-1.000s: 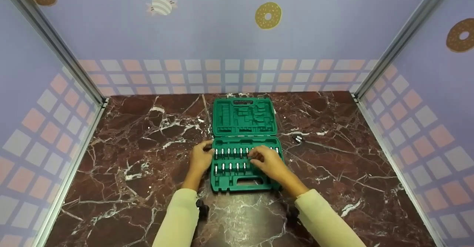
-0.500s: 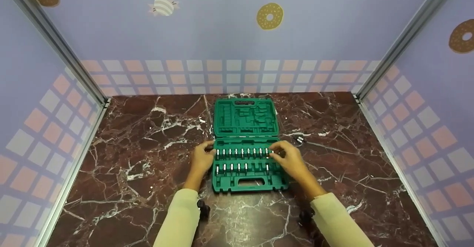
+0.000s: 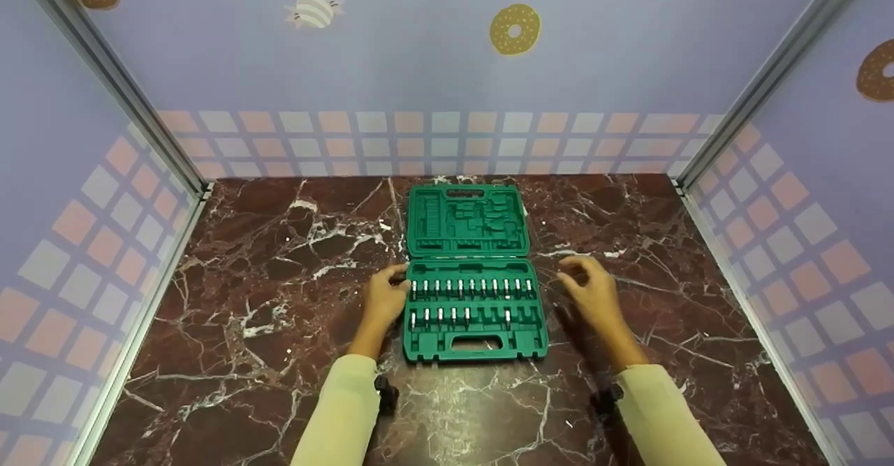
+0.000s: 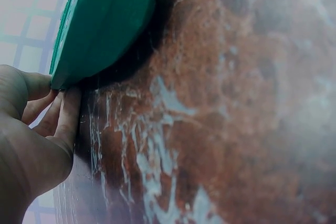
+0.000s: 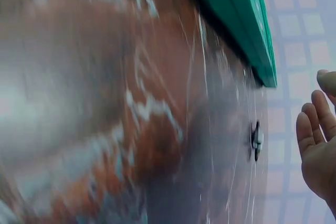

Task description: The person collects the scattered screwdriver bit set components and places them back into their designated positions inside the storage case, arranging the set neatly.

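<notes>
A green socket case (image 3: pixel 429 346) lies open on the marbled table, its lid (image 3: pixel 492 244) folded back. An upper row of silver sockets (image 3: pixel 460 288) spans the case; in the lower row several sockets (image 3: pixel 440 316) stand at left and a single socket (image 3: pixel 508 318) farther right. At the case's left edge, my left hand (image 3: pixel 385 302) grips the rim between thumb and fingers, as the left wrist view shows. My right hand (image 3: pixel 594 298) is off the case's right side, fingers loosely bent and holding nothing. Near it, a small metal piece (image 5: pixel 257 140) lies on the table.
The dark red marbled table (image 3: pixel 279 354) has walls on three sides. Pale purple panels with checks and doughnut prints form the back wall (image 3: pixel 419 54). Metal posts (image 3: pixel 761 68) stand at the rear corners.
My right hand has moved right, from above the sockets to beside the case, over where the small metal piece lay in view. The left hand stays at the case's left edge.
</notes>
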Available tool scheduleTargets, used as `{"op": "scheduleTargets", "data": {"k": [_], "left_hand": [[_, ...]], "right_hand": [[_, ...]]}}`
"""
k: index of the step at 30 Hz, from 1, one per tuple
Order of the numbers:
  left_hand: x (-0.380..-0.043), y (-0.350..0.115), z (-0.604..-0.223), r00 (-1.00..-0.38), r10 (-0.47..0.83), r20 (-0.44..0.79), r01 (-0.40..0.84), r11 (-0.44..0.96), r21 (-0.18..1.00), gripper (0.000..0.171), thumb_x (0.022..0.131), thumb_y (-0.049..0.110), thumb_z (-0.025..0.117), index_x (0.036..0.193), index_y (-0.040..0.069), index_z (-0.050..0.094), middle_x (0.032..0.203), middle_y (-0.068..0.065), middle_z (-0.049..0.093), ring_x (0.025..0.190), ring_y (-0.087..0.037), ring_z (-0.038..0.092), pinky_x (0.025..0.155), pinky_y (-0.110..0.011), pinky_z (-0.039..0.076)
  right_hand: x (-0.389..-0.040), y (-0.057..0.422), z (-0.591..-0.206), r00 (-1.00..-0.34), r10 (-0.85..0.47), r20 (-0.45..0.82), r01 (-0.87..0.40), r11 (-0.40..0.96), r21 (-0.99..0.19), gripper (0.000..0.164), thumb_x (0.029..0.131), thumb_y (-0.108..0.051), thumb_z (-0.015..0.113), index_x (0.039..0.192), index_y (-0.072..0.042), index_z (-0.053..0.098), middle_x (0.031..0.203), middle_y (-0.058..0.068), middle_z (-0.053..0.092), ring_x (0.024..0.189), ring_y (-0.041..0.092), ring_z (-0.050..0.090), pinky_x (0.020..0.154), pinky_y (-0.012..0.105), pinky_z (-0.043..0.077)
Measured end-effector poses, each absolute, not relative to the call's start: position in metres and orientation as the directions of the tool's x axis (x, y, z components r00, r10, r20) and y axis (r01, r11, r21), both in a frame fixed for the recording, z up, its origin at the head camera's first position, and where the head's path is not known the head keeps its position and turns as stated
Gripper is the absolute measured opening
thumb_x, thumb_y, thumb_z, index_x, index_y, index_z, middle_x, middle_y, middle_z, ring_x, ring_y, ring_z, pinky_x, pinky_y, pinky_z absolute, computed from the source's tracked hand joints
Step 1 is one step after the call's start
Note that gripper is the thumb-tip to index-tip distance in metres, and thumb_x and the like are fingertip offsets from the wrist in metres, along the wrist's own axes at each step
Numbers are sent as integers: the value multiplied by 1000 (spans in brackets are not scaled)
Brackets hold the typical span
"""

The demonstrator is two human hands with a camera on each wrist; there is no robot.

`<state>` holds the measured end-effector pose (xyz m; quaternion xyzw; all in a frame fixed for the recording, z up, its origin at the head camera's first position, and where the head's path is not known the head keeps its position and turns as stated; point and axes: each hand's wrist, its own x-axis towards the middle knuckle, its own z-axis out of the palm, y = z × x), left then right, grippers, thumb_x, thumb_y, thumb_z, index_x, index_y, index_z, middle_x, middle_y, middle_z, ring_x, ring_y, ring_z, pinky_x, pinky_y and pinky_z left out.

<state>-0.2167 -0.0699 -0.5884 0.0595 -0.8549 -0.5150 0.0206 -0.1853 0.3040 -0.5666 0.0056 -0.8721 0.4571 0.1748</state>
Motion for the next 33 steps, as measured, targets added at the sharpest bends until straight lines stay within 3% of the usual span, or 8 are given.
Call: {"op": "scheduleTargets", "data": {"k": [7, 10, 15, 17, 21, 29, 33], "left_hand": [[-216, -70, -587, -991, -127, -39, -93, 457, 884, 32, 96, 6, 69, 127, 9, 74, 116, -13, 75, 108, -32, 71, 94, -47, 56], [-216, -69, -588, -991, -128, -43, -97, 458, 884, 33, 96, 5, 69, 128, 9, 73, 117, -13, 75, 109, -32, 71, 94, -48, 56], [-214, -70, -586, -991, -123, -57, -108, 461, 881, 33, 97, 6, 68, 130, 10, 73, 120, -13, 74, 112, -33, 70, 95, -48, 55], [-214, -71, -585, -991, -120, -62, -111, 464, 879, 34, 98, 6, 68, 131, 11, 72, 120, -13, 73, 112, -33, 69, 95, -49, 55], [-215, -70, -586, -991, -120, -57, -106, 465, 879, 34, 96, 5, 69, 130, 10, 73, 119, -14, 74, 110, -33, 70, 95, -48, 56], [-216, -70, -588, -992, -126, -23, -80, 469, 880, 32, 95, 4, 69, 127, 8, 74, 114, -14, 75, 103, -31, 71, 88, -47, 56], [-216, -70, -588, -992, -127, -20, -77, 459, 885, 33, 95, 4, 70, 127, 8, 74, 114, -14, 75, 105, -31, 72, 91, -47, 57]], "right_hand": [[-190, 328, -570, -935, 195, 295, -121, 607, -785, 22, 90, -1, 78, 111, -1, 74, 113, 15, 72, 101, 31, 69, 82, 9, 44], [-194, 336, -573, -940, 200, 277, -97, 621, -777, 24, 90, -3, 78, 114, -1, 74, 115, 16, 72, 104, 32, 70, 86, 16, 47], [-203, 346, -581, -957, 172, 232, -64, 656, -752, 29, 94, -6, 75, 122, -1, 71, 121, 19, 70, 112, 35, 68, 97, 44, 52], [-207, 349, -584, -965, 164, 205, -45, 666, -745, 32, 95, -7, 73, 126, -1, 69, 124, 21, 69, 115, 37, 66, 101, 50, 50], [-214, 353, -588, -974, 161, 157, -4, 685, -729, 35, 97, -10, 71, 130, -1, 67, 126, 23, 67, 116, 39, 64, 102, 53, 49], [-228, 354, -591, -983, 136, 119, 15, 716, -698, 30, 98, -10, 69, 126, 0, 69, 116, 25, 68, 109, 41, 66, 99, 54, 48], [-231, 355, -591, -984, 141, 109, 28, 730, -683, 27, 99, -10, 68, 124, 1, 70, 115, 26, 67, 110, 42, 64, 100, 55, 47]]}}
